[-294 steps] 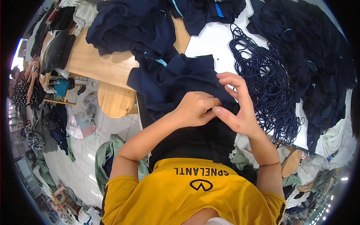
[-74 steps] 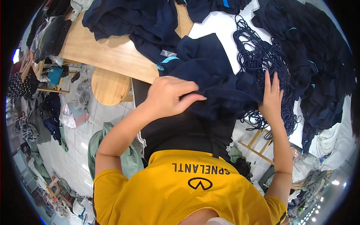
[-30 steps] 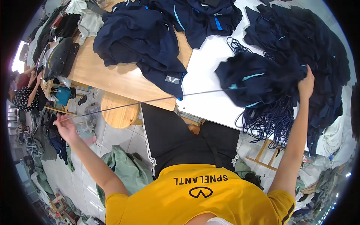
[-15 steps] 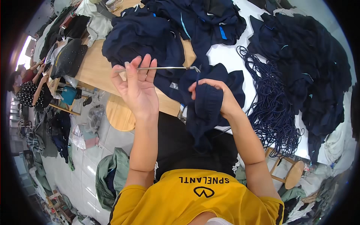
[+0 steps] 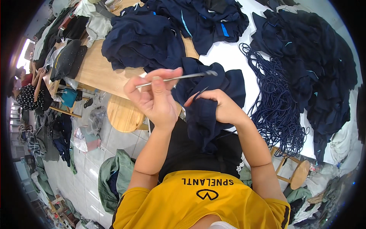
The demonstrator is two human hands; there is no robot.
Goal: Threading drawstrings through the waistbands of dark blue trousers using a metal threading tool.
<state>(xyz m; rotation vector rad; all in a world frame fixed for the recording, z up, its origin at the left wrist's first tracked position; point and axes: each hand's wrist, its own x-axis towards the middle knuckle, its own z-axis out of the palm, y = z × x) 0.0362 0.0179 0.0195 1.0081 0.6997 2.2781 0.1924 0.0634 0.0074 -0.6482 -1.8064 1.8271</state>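
Note:
My left hand [image 5: 154, 97] is closed on a thin metal drawstring threader [image 5: 183, 77], a rod with a small hooked tip pointing right. That tip hangs above my right hand [image 5: 221, 107], apart from it. Gathered in my right fingers is a navy garment [image 5: 202, 118], whose bunched waistband-like edge faces up and whose lower part droops over my lap. A short dark cord end [image 5: 200, 92] sticks up by my right fingertips. More of the navy cloth [image 5: 232, 86] spreads on the table behind my right hand.
Navy garments [image 5: 141, 42] are heaped on the wooden table [image 5: 91, 65]. A tangle of navy cords [image 5: 272, 103] hangs over the white table's edge, beside a large dark garment pile [image 5: 309, 57]. A round wooden stool [image 5: 124, 114] stands at left. Another person [image 5: 30, 95] works far left.
The threader has moved right and its tip has come away from the cord, which was caught in it. My left hand has moved right and slightly down; the right hand shifted slightly left.

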